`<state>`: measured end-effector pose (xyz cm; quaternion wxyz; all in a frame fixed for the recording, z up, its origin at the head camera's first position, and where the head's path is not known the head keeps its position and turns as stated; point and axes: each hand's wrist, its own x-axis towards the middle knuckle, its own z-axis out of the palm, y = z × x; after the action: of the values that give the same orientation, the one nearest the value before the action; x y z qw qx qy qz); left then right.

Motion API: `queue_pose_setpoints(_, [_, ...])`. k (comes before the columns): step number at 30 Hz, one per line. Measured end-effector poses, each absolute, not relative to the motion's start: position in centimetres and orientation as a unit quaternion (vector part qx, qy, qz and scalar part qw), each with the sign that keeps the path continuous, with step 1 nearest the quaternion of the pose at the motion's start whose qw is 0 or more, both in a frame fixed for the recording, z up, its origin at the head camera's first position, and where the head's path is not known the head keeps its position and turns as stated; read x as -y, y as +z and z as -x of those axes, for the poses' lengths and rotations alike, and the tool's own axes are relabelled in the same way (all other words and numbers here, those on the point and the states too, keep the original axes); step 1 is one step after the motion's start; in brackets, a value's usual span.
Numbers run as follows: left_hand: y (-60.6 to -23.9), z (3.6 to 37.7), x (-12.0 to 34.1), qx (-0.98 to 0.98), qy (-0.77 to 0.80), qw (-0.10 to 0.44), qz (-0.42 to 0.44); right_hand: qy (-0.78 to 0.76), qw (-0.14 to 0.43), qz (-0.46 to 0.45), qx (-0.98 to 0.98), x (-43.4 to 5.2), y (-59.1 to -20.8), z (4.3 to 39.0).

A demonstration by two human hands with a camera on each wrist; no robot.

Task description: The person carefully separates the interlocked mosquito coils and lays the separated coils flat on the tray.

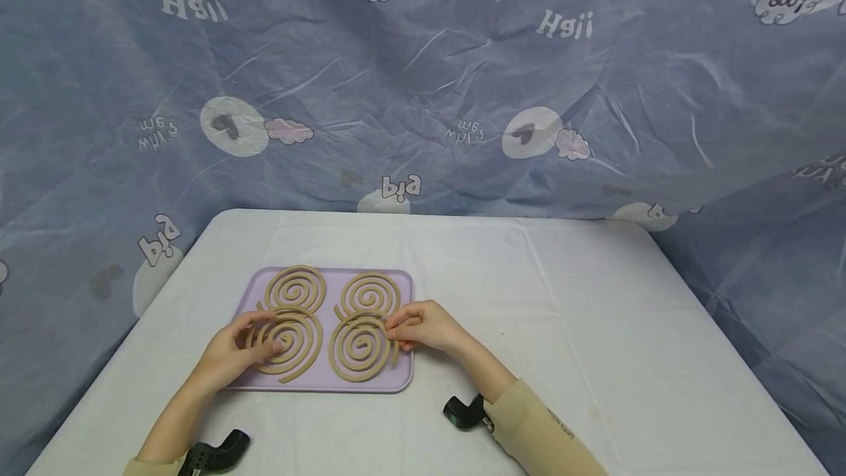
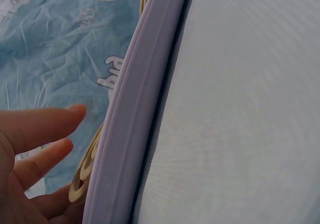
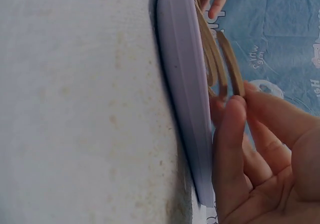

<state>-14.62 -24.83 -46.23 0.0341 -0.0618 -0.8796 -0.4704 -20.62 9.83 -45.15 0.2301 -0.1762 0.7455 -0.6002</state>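
Observation:
Tan mosquito coils lie on a lilac tray (image 1: 333,329), in a left pair and a right pair. My right hand (image 1: 423,325) pinches a strand at the right side of the front right coil (image 1: 360,347) between thumb and index finger. In the right wrist view, the pinched strand (image 3: 230,64) stands raised off the tray. Over the front left coil (image 1: 300,369) my left hand (image 1: 228,355) reaches with thumb and fingers spread apart. The left wrist view shows its fingers (image 2: 45,129) loosely bent near the coil's edge (image 2: 77,189); any contact is hard to make out.
Behind the front coils lie the back left coil (image 1: 297,286) and the back right coil (image 1: 370,292). The tray rests on a white-covered table (image 1: 562,329), left of its middle. A blue printed cloth (image 1: 423,79) hangs behind. Black devices (image 1: 465,412) are strapped to both wrists.

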Motion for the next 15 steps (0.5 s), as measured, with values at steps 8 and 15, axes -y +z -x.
queue_pose_setpoints(8, [-45.5,14.4,24.6,0.896,-0.438,0.063,0.028,-0.542,0.229,0.203,-0.782,-10.7,-43.4,19.5])
queue_pose_setpoints(15, [-43.8,14.8,22.8,0.91,-0.398,0.095,0.068,-0.488,0.189,0.236,-0.819,-13.2,-42.5,19.1])
